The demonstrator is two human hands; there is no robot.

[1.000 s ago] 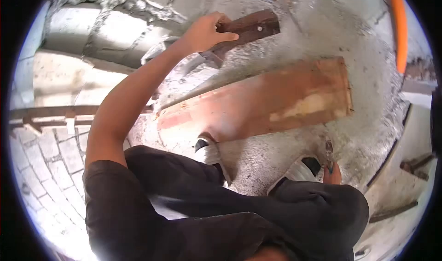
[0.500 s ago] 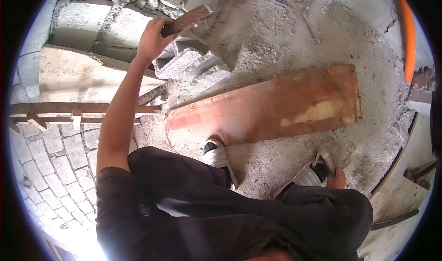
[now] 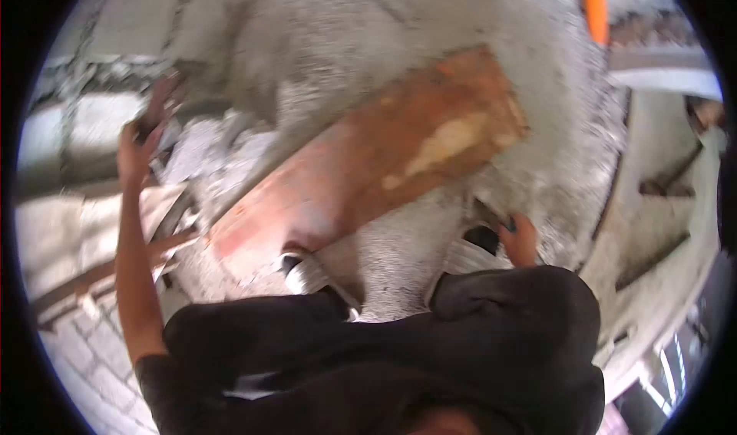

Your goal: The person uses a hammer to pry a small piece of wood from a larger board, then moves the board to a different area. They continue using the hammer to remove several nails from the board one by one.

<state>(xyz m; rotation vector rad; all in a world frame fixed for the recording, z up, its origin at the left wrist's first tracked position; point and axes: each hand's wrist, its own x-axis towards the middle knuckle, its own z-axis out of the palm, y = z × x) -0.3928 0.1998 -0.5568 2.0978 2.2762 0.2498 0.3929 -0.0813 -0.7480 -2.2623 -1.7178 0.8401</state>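
Between nine and ten o'clock, the left hand (image 3: pixel 134 155) has its fingers wrapped around a dark brown wooden block (image 3: pixel 163 101). Pale grey broken concrete chunks (image 3: pixel 203 155) stand between it and a long, reddish-brown plywood board (image 3: pixel 349 163), which lies across the floor (image 3: pixel 399 258) from half past eight to half past one. A white-and-black shoe (image 3: pixel 307 275) meets its near edge. Toward half past three, the right hand (image 3: pixel 520 242) has curled fingers; blur hides whether they grip anything. An orange tube (image 3: pixel 593 9) hangs beyond, between one and two o'clock.
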